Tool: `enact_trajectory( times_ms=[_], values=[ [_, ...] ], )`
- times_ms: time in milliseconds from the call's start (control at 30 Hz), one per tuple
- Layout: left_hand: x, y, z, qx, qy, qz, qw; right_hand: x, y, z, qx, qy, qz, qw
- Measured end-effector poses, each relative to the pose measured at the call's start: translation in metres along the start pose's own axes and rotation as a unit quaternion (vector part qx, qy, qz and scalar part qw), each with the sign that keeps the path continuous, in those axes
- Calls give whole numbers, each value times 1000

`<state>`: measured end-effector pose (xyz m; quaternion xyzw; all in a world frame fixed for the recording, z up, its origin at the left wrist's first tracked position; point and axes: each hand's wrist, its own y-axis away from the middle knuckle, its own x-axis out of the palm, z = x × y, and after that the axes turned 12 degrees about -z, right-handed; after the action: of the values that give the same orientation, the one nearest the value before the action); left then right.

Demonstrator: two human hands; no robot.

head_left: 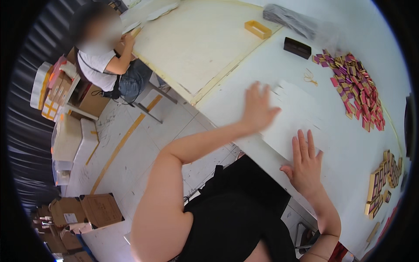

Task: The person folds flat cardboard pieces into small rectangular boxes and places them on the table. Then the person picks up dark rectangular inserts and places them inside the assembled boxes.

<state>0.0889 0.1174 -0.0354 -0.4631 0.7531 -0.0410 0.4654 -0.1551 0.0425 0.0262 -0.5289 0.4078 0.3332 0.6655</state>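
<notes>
A flat white sheet with notched edges (pixel 293 115), perhaps paper or thin card, lies on the white table before me. My left hand (pixel 258 109) is at the sheet's left edge, fingers spread and a little smeared by motion; whether it presses on the sheet I cannot tell. At the sheet's near right corner rests my right hand (pixel 307 168), palm down with fingers stretched out and thumb apart. Neither hand grips anything. Beyond the sheet lies a pair of scissors with yellowish handles (pixel 310 77).
Small pink, purple and gold pieces (pixel 355 87) form a pile at the right. Gold-edged boxes (pixel 379 183) stand nearer. A dark box (pixel 297 47), yellow frame (pixel 257 29) and grey plastic-wrapped bundle (pixel 290 19) lie farther back. Another person (pixel 98 56) sits at the adjoining table. Cartons (pixel 87 212) stand lower left.
</notes>
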Motion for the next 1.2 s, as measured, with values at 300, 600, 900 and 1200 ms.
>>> enact_trajectory(
  times_ms=[300,600,900,1200],
  values=[
    [-66,33,-71,359,99,145,917,-38,40,-20,68,65,8,996],
    [-44,4,-96,15,289,282,915,-37,10,-26,243,-38,-126,961],
    [-60,15,-97,241,188,112,946,-18,13,-24,-22,6,-152,988],
    [-87,24,-105,-166,352,267,882,-33,-65,-40,287,-247,78,922]
  ],
)
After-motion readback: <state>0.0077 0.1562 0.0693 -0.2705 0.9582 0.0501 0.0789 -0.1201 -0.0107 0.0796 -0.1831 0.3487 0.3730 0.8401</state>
